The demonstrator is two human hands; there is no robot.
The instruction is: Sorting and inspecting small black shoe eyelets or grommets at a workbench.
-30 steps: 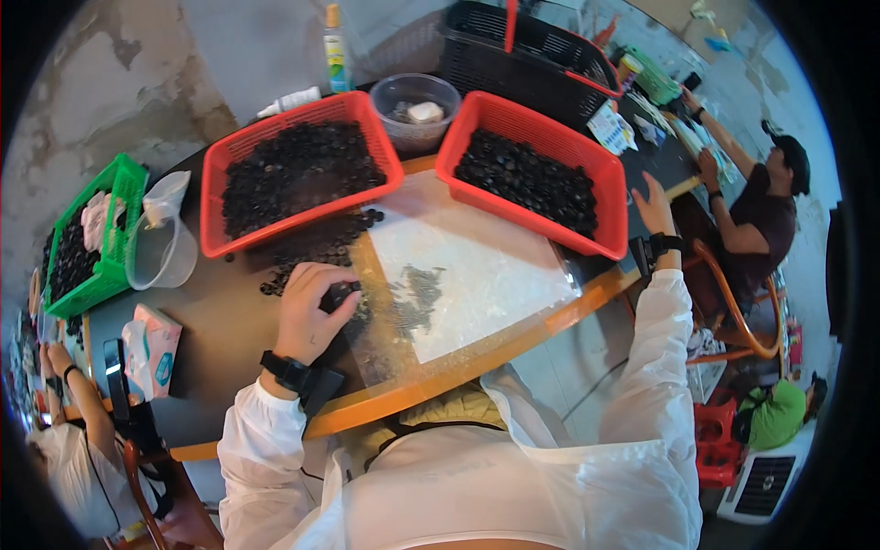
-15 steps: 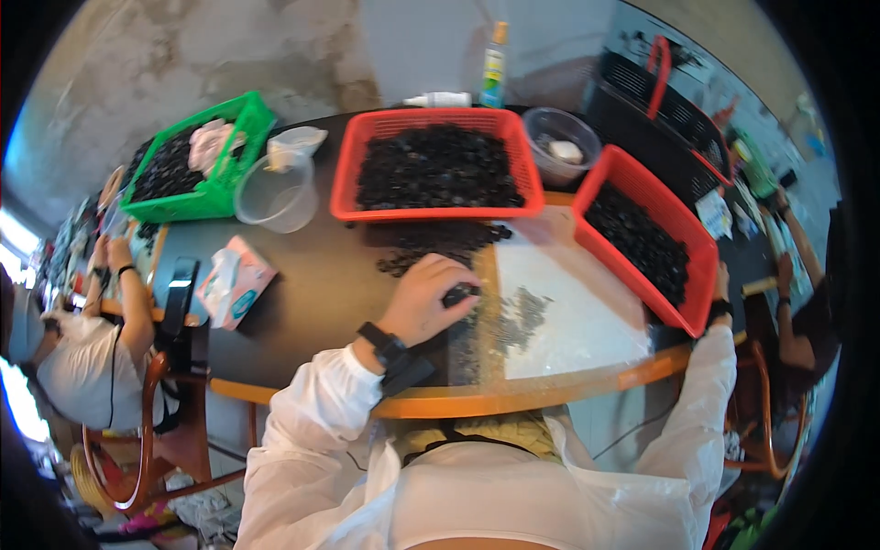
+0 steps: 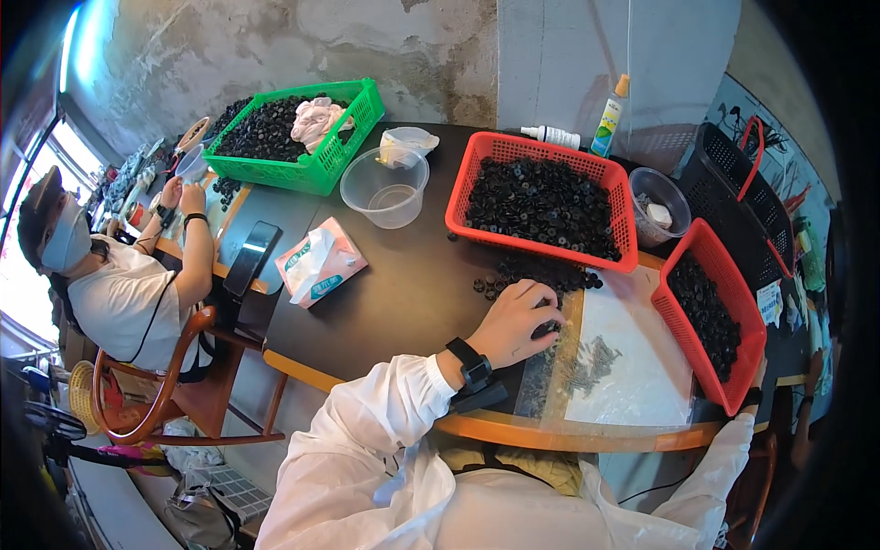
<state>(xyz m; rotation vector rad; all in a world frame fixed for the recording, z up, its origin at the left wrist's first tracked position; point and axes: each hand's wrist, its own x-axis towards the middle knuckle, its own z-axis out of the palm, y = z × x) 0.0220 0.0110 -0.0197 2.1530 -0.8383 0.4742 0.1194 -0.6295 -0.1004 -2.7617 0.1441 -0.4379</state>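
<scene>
My left hand rests over the table with its fingers curled round small black round pieces, which show between thumb and fingers. Right beside it lies a loose heap of the same black discs, in front of a red basket full of them. My right hand is at the outer side of a second red basket, also holding black pieces. That basket's wall hides most of its fingers. Small grey bits are scattered on a white sheet between my hands.
To the left are a pink tissue box, clear plastic tub, phone and green basket. Behind stand a spray bottle, another tub and black basket. A co-worker sits at the left.
The whole view has swung left, so the table appears further right and the co-worker shows more fully. My left hand stays by the loose heap; my right stays beside the right basket.
</scene>
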